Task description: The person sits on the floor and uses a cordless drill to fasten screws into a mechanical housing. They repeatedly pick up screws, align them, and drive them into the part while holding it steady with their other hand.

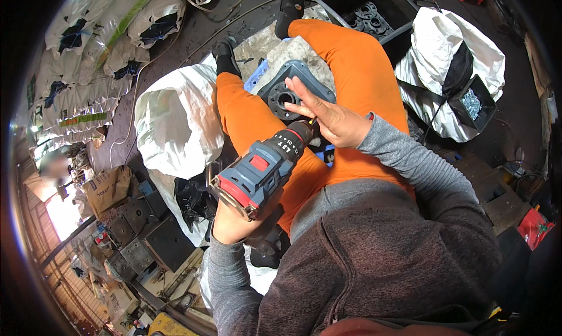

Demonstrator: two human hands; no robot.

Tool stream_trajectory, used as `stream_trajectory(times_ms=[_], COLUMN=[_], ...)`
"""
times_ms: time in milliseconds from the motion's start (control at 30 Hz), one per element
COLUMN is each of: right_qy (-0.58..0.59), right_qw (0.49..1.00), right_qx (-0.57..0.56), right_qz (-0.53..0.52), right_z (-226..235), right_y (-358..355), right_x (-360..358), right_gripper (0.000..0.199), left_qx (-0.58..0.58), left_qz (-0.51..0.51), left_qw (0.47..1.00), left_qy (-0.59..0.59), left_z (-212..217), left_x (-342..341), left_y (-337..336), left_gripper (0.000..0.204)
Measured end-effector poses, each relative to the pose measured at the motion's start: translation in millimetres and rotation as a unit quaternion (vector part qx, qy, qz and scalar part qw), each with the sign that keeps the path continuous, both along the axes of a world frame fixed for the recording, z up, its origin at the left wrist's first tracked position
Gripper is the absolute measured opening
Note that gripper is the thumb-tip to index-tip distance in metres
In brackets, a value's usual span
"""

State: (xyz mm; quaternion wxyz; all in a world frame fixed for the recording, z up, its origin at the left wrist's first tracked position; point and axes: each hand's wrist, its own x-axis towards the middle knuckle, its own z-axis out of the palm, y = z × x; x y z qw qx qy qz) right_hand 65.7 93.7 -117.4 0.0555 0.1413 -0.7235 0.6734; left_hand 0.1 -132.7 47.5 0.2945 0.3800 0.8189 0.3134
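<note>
My left hand (233, 223) is wrapped round the handle of a grey and red cordless drill (260, 167), whose chuck points up and to the right. At the drill's tip is my right hand (339, 124), its fingers stretched out and apart; whether a fingertip touches the bit cannot be made out. Just beyond the fingers lies a dark grey plastic part (270, 95) with a round holed hub, partly covered by the right hand. It rests between my orange-clad legs on a pale, worn surface (301, 50).
A black crate (404, 28) at the far right holds grey ring-shaped parts. Nearer stands a white sack (489, 43) beside a black tray of small screws (473, 103). Another white sack (175, 122) is left of my legs. Filled bags (76, 96) are piled at the far left.
</note>
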Motion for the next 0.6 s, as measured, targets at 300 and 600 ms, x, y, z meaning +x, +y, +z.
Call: stream_trajectory(times_ms=[300, 600], right_qy=[-0.043, -0.173], right_qw=[0.993, 0.925], right_qx=[0.019, 0.179], right_qz=[0.110, 0.286], right_z=[4, 25], right_y=[5, 8], right_x=[-9, -20], right_gripper=[0.109, 0.120], left_qx=[-0.039, -0.132], left_qz=[-0.036, 0.043], left_qw=[0.998, 0.979], left_qy=[0.023, -0.150], left_z=[5, 4], left_x=[-3, -13], left_y=[-3, -21], left_gripper=[0.024, 0.034])
